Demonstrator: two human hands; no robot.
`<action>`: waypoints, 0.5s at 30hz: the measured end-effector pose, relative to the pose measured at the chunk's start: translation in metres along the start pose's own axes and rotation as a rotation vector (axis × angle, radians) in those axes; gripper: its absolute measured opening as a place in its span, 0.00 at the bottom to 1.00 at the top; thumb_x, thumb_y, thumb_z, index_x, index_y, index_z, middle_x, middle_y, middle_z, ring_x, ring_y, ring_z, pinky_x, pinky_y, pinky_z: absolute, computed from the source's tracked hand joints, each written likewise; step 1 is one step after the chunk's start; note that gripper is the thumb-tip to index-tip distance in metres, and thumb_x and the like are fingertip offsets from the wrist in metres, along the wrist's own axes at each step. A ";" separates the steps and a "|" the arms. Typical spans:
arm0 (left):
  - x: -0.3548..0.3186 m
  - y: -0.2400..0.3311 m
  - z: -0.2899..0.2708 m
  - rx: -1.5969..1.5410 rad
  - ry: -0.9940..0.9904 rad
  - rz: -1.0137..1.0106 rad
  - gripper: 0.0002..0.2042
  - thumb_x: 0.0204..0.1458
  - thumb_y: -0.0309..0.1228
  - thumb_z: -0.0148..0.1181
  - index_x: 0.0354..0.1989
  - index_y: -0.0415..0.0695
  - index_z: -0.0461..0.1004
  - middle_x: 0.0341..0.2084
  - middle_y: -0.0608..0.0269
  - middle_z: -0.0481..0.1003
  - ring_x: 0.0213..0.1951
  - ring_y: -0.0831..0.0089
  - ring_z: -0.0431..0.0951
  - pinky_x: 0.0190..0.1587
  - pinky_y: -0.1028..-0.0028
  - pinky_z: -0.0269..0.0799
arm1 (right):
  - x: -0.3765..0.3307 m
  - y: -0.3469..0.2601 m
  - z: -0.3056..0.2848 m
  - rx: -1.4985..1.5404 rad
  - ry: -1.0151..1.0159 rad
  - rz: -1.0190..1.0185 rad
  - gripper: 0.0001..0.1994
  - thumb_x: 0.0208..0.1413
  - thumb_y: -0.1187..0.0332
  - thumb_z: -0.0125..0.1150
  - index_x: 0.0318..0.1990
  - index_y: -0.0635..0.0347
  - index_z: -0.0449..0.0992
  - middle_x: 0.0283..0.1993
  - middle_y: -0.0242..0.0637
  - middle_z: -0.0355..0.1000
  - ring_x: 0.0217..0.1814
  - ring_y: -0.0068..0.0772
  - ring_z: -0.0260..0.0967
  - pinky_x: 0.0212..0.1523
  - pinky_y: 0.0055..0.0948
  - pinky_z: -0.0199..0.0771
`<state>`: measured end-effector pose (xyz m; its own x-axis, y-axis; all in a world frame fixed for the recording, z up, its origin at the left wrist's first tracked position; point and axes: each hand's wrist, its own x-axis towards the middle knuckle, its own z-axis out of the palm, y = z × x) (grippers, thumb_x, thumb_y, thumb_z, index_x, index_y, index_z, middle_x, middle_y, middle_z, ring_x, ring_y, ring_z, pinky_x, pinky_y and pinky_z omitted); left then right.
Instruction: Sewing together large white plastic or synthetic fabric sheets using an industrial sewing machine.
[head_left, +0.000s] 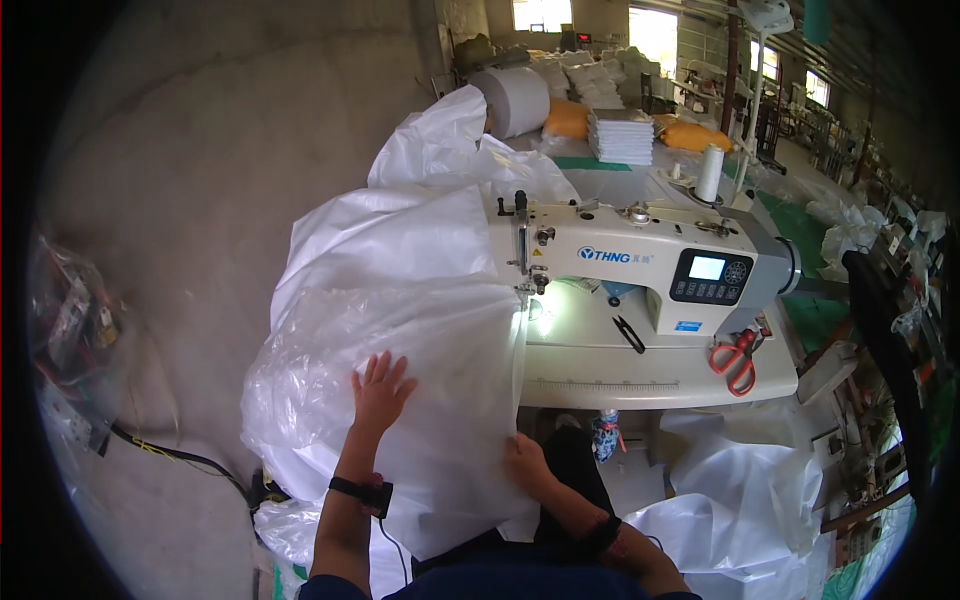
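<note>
A large white sheet [440, 400], woven plastic or fabric with a clear film-like layer [300, 350] at its left, drapes over the machine table and down toward my lap. My left hand [382, 392] lies flat on it, fingers spread. At the sheet's right edge, my right hand [524, 462] is closed on the material just in front of the table, its fingertips partly hidden. The sheet's edge runs up under the needle area of a white sewing machine [620, 245], where a lamp shines.
Black thread snips [629, 335] and red-handled scissors [735, 362] lie on the machine bed. A white thread cone [710, 174] stands behind. More white sheeting [735, 490] hangs at the lower right. A stack of folded white pieces [621, 136] and a large roll [515, 103] sit farther back.
</note>
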<state>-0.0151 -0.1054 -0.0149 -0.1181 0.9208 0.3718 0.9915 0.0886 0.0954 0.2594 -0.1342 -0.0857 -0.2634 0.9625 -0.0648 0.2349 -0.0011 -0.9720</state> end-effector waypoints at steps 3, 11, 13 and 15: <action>0.015 0.000 0.003 0.015 -0.002 0.043 0.23 0.52 0.49 0.52 0.56 0.57 0.66 0.60 0.60 0.60 0.62 0.59 0.56 0.57 0.39 0.46 | 0.004 -0.007 -0.005 0.014 0.064 -0.048 0.13 0.60 0.66 0.41 0.37 0.66 0.70 0.27 0.47 0.70 0.30 0.45 0.70 0.33 0.37 0.68; 0.073 -0.006 0.023 0.024 -0.103 -0.020 0.23 0.54 0.50 0.47 0.57 0.57 0.65 0.61 0.63 0.59 0.63 0.61 0.55 0.54 0.38 0.50 | 0.002 -0.043 -0.022 -0.801 0.026 -0.117 0.31 0.49 0.72 0.51 0.59 0.78 0.48 0.22 0.49 0.70 0.22 0.38 0.73 0.19 0.31 0.69; 0.089 -0.009 0.025 -0.030 -0.114 -0.031 0.23 0.55 0.49 0.44 0.57 0.57 0.64 0.61 0.65 0.59 0.64 0.61 0.54 0.54 0.40 0.52 | 0.011 -0.048 -0.023 -0.855 0.035 -0.145 0.34 0.46 0.72 0.53 0.60 0.79 0.47 0.19 0.44 0.70 0.20 0.36 0.72 0.17 0.30 0.68; 0.102 -0.008 0.031 -0.052 -0.119 -0.031 0.23 0.55 0.49 0.44 0.57 0.57 0.64 0.61 0.65 0.58 0.64 0.60 0.54 0.54 0.39 0.52 | 0.020 -0.048 -0.021 -0.909 0.047 -0.174 0.37 0.43 0.72 0.54 0.61 0.80 0.46 0.17 0.40 0.69 0.18 0.33 0.72 0.15 0.30 0.67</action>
<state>-0.0336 -0.0004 -0.0064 -0.1378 0.9568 0.2561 0.9829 0.1003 0.1542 0.2626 -0.1091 -0.0360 -0.3305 0.9391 0.0939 0.8443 0.3387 -0.4152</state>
